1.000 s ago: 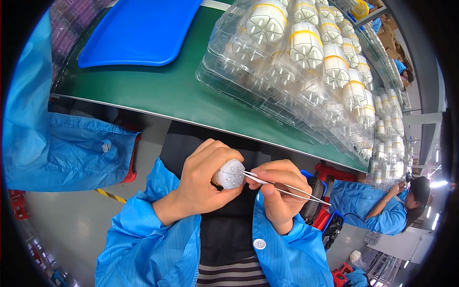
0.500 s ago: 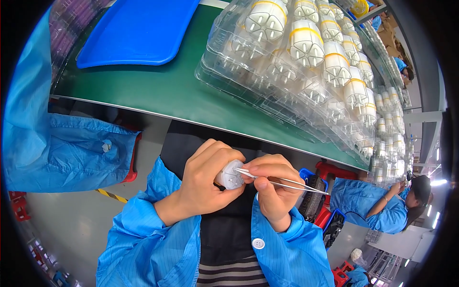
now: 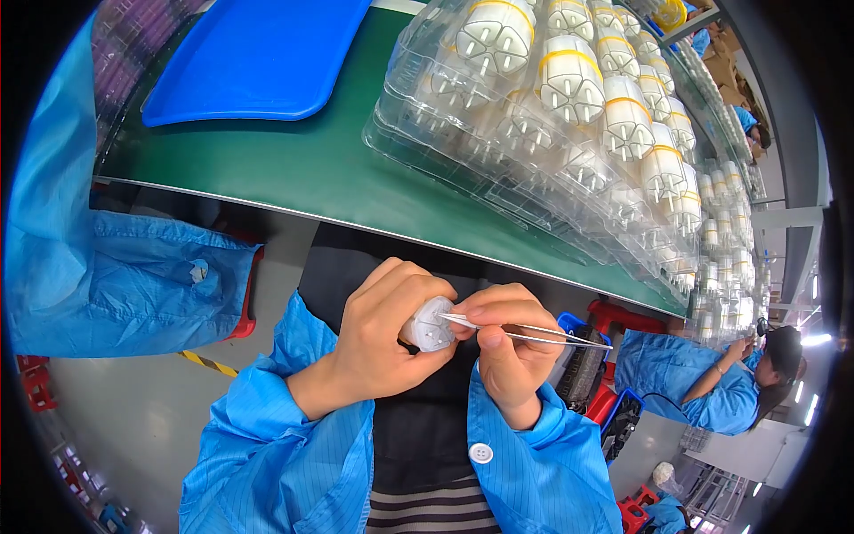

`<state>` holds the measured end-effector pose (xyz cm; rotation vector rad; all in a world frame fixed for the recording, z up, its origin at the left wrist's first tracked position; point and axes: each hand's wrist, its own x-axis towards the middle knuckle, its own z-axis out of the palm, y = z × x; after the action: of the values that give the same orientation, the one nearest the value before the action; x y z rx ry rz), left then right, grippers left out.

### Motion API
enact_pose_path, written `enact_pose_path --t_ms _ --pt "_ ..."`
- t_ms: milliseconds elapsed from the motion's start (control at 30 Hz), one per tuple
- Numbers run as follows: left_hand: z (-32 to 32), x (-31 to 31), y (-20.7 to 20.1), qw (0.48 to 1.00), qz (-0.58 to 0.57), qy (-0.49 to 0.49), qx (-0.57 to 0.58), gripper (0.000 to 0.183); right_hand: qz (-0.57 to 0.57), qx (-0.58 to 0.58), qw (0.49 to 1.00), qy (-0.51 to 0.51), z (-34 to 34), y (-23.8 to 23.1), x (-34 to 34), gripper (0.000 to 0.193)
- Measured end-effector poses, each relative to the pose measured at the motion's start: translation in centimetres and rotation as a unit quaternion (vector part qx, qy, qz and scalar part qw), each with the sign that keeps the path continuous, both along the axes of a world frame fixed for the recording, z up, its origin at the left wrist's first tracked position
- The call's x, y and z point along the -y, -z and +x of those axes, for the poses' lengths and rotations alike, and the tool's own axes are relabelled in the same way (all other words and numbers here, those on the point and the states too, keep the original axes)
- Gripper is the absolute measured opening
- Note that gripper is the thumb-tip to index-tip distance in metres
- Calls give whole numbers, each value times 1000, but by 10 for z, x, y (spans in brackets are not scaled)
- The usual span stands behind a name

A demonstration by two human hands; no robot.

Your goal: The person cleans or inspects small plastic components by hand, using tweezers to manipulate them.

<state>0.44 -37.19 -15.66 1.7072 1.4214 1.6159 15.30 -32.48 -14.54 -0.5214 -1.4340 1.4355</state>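
My left hand (image 3: 378, 325) is wrapped round a white cylindrical plastic part (image 3: 432, 335), its round end face turned toward my right hand. Small details on that face are too fine to make out. Between the thumb and fingers of my right hand (image 3: 511, 343) is a pair of metal tweezers (image 3: 569, 338). The tips reach the end face of the part, and the back end sticks out to the right. Both hands are held over my lap, in front of the table edge. My fingers hide most of the part's side.
Beyond my hands is a green table (image 3: 347, 169) with a blue tray (image 3: 258, 62) at the left. Clear plastic trays (image 3: 498, 169) at the right hold rows of white cylinders with pins and yellow rings. Co-workers in blue sit to the left and right (image 3: 729, 392).
The tweezers have turned slightly in my right hand, and their two arms now appear closer together. My left hand and the white part stay in place.
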Motion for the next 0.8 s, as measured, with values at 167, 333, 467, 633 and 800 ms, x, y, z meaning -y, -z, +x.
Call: enact_pose_path --t_ms 167,333,467,633,800 --pt "0 0 -1 1000 5 -1 -1 40 15 2 1000 -8 1 0 -2 12" --pt "-1 1 -1 1000 -3 6 -5 39 60 23 998 -22 2 0 -7 12" --pt "-1 0 -1 1000 -7 7 -11 38 55 36 998 -18 2 1 -6 11" --pt "-2 0 -1 1000 -5 4 -28 39 27 25 999 -2 0 -1 -4 10" --pt "-4 0 1 998 -6 -12 -58 40 112 118 987 -8 0 -15 -10 10"
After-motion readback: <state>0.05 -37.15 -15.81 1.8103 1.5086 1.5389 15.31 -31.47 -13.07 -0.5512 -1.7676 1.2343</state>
